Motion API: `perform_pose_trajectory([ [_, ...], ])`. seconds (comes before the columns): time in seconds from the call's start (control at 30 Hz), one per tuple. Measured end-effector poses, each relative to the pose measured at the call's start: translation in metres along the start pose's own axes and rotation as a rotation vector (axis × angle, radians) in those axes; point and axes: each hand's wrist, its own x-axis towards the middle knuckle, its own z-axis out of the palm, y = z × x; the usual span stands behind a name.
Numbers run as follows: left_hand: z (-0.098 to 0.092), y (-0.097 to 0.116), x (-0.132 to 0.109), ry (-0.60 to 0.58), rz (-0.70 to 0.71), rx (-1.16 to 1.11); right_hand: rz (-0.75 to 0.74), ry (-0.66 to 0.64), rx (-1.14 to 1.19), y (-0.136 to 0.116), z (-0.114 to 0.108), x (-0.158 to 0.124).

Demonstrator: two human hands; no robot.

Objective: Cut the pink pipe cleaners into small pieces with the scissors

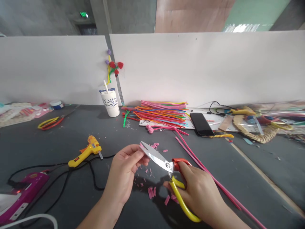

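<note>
Right hand [200, 190] gripping scissors [162, 160] by the handles; left hand [125, 168] pinching pink piece [141, 145] at blade tips; offcuts [151, 192] on table [71, 136] beneath.

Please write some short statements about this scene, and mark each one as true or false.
1. The right hand holds the scissors. True.
2. The left hand holds the glue gun. False: the glue gun lies on the table, apart from the hand, which pinches a pink piece at the blade tips.
3. The phone lies flat with a dark screen. True.
4. The cup lies on its side. False: it stands upright.
5. Pink bits lie on the table below the hands. True.
</note>
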Motion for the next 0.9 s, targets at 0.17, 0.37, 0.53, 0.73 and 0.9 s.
perform_pose_trajectory([
  [0.17, 0.0001, -0.001, -0.0019, -0.008, -0.003, 0.006, -0.015, -0.009, -0.01, 0.0002, 0.0017, -0.001],
  [0.37, 0.0016, -0.001, -0.0008, -0.002, -0.016, 0.0, -0.021, -0.013, 0.001, -0.0007, 0.0032, -0.0009],
  [0.53, 0.0018, -0.0011, -0.0002, -0.011, -0.017, -0.003, -0.013, -0.021, 0.011, -0.0012, 0.0033, -0.0009],
  [0.73, 0.0014, -0.0009, -0.0014, -0.011, -0.026, -0.021, -0.016, -0.029, -0.001, -0.0004, 0.0037, -0.0023],
  [0.9, 0.0016, -0.0007, -0.0016, -0.021, -0.032, -0.022, -0.028, -0.022, -0.033, 0.0001, 0.0029, -0.0023],
])
